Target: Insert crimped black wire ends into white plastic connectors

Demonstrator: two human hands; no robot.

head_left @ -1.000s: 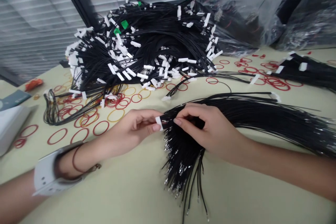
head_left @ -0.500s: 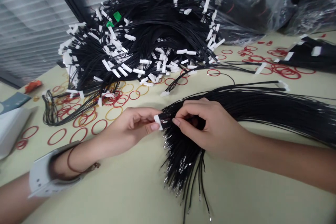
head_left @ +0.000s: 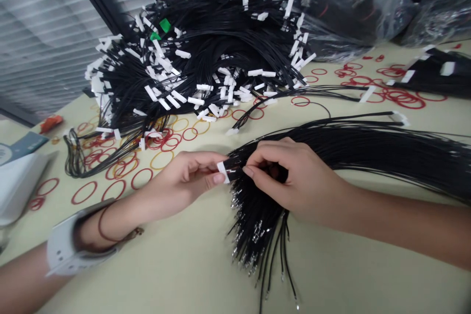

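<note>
Between the thumb and fingers of my left hand is a small white connector housing. Facing it, my right hand is closed in a pinch, thumb against forefinger, on a thin black wire by its metal terminal; the tip is very small and close to the housing. Under and around my right hand lies a thick bundle of black wires. Their crimped metal terminals fan out below the hands, and a few wires hang lower than the others.
A large heap of black cables with white connectors stands at the back. Red rubber bands and yellow ones are scattered on the table. Clear plastic bags sit back right. A white box is at left.
The view has shifted slightly, so the surroundings sit a little further right. Both hands keep nearly the same pose at the white connector housing.
</note>
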